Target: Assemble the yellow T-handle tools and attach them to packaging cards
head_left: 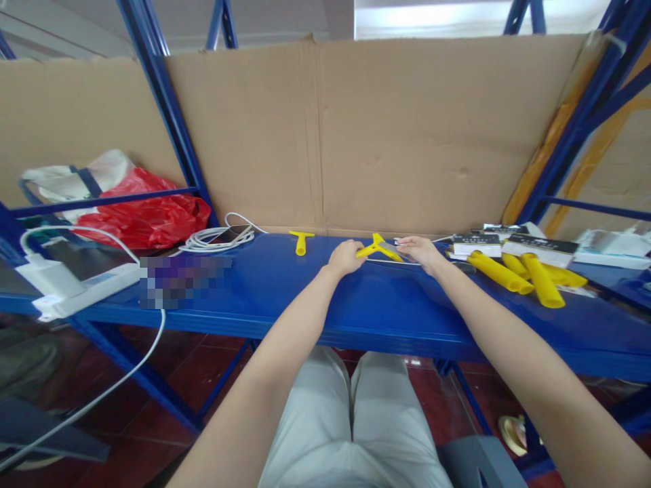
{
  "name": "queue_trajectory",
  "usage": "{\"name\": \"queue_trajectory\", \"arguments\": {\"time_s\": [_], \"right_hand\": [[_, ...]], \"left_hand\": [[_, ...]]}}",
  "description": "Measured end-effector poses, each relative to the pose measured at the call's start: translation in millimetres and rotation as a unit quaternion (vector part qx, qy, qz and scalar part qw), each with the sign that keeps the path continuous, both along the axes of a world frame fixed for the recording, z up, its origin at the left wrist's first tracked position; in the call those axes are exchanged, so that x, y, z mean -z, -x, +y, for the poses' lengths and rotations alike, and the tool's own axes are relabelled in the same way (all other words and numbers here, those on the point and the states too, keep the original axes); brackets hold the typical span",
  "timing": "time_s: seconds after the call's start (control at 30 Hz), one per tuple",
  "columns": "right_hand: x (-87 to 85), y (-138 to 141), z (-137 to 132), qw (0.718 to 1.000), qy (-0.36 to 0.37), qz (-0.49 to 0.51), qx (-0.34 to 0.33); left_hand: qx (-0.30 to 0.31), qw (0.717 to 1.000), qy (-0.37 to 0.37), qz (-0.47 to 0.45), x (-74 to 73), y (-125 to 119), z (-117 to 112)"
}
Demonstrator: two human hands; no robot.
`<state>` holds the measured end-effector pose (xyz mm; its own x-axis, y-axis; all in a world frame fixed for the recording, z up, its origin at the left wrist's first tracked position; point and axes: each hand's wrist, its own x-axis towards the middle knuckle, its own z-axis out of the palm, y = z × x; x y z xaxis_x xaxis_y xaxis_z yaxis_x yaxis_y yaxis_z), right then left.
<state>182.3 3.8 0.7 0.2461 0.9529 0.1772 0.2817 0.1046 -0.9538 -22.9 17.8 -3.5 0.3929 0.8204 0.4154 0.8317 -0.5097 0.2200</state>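
Observation:
My left hand (pixel 346 258) is closed around one end of a yellow T-shaped handle (pixel 379 248), its crosspiece slanting toward my right hand. My right hand (pixel 421 253) has its fingertips pinched beside the crosspiece; something small and pale shows at them, too small to name. Just below the handle, a thin, shiny strip (pixel 394 262) runs between the two hands over the blue tabletop. To the left, a second yellow T-shaped handle (pixel 301 242) lies apart from both hands.
On the right lie several yellow tubular handles (pixel 501 272) by black-and-white boxes (pixel 542 249). At left are a coiled white cable (pixel 216 239), a power strip (pixel 96 291), and a red plastic bag (pixel 147 210). Cardboard (pixel 407 135) stands behind the blue table (pixel 376 312).

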Motion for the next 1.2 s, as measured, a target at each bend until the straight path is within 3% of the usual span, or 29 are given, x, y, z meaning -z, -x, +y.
{"name": "queue_trajectory", "arguments": {"time_s": [0.17, 0.53, 0.77, 1.2], "right_hand": [[1.4, 1, -2, 1.0, -0.005, 0.004, -0.002], [2.0, 5, -1, 0.997, 0.037, -0.065, -0.026], [0.8, 9, -6, 0.996, 0.023, 0.028, -0.084], [3.1, 13, -6, 0.996, -0.009, -0.01, -0.084]], "left_hand": [[0.022, 1.0, 0.003, -0.013, -0.6, -3, -1], [0.002, 0.999, 0.038, -0.032, -2.4, -2, -3], [0.023, 0.999, 0.027, -0.035, -4.0, -4, -6], [0.043, 0.998, 0.021, -0.033, -5.3, -5, -8]]}}
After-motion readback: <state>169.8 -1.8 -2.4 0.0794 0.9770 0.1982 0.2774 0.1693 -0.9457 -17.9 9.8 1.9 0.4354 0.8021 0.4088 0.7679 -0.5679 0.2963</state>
